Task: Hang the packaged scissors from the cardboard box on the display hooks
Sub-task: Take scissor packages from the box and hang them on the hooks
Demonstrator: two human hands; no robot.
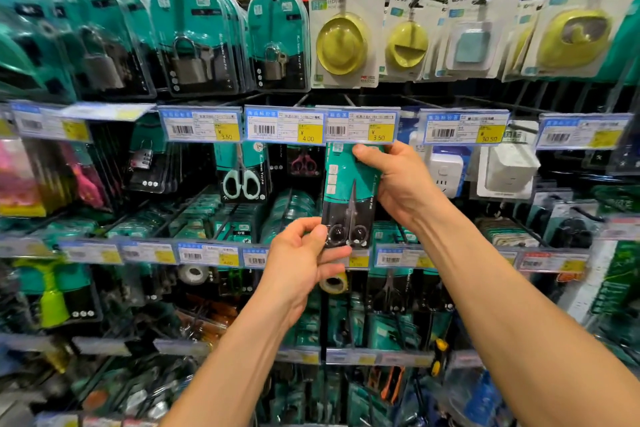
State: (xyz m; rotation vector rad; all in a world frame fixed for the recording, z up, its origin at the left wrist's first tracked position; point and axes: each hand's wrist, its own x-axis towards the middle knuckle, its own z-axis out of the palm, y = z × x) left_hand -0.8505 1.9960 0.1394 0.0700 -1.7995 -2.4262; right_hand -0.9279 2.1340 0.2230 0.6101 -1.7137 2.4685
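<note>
R hand (398,180) is pinching top, L hand (299,263) bottom, of upright teal-and-black plastic scissors pack (346,180), its top just under yellow 3.50 price tag (379,133).

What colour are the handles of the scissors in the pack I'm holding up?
Black handles on the packaged scissors, seen best in the head view.

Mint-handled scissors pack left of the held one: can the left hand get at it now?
Probably not yet: the left hand is pinching the held pack. The mint-handled pack hangs at the front, nothing before it.
</note>
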